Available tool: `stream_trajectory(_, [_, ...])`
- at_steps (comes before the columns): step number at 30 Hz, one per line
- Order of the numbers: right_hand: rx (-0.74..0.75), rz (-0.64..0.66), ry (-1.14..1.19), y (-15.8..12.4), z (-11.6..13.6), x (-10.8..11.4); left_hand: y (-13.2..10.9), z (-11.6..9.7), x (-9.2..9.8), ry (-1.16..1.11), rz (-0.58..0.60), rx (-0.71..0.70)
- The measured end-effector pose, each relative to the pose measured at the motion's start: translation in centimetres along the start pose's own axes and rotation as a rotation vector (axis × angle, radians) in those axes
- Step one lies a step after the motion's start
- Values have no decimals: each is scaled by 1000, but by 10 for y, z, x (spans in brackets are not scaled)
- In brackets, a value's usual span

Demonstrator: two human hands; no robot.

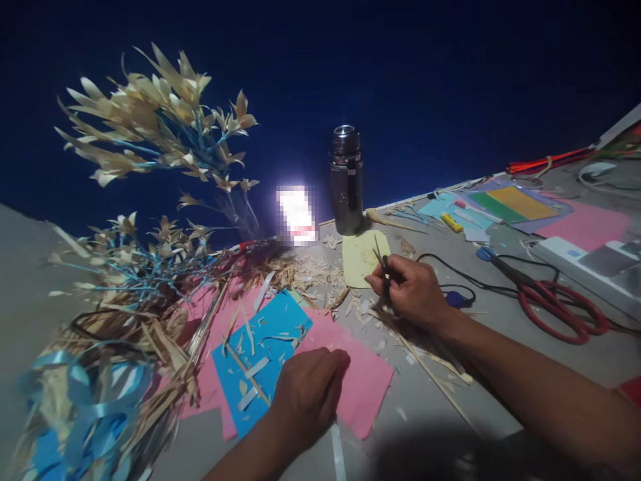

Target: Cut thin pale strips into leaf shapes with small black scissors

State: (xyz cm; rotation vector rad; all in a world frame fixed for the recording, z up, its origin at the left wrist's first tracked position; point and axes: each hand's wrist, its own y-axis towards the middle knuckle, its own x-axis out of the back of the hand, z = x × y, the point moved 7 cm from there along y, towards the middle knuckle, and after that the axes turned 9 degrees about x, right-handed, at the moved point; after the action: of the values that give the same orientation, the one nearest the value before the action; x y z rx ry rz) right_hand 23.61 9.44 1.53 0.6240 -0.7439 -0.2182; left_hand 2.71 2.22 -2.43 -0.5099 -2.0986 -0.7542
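Observation:
My right hand [418,294] is closed around a small pair of dark scissors [379,256], whose slim blades point upward with a narrow gap between them. Behind the blades lies a pale yellow piece of paper [356,257] with rounded corners. My left hand [313,384] is curled over pink paper [368,384] and the edge of a blue sheet [265,347]; whatever its fingers hold is hidden. Thin strips and dry scraps [320,274] are strewn over the papers and the surface between the hands.
A dark flask [346,184] stands beside a glowing blurred screen [298,217]. Pale dried-leaf flowers [165,127] spread at left, above blue ribbon [80,394]. On the right lie big red-handled scissors [555,310], a yellow cutter [451,222], coloured sheets [521,200] and a white device [595,267].

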Motion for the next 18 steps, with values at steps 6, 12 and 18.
stream_trajectory(6, [37,6,-7,1,3,0,-2,-1,-2,36,13,-35])
stream_trajectory(12, [47,-13,-23,3,2,2,1,-3,1,-11,-34,-58])
stream_trajectory(18, [52,45,78,2,3,-1,1,-5,0,25,-43,-51])
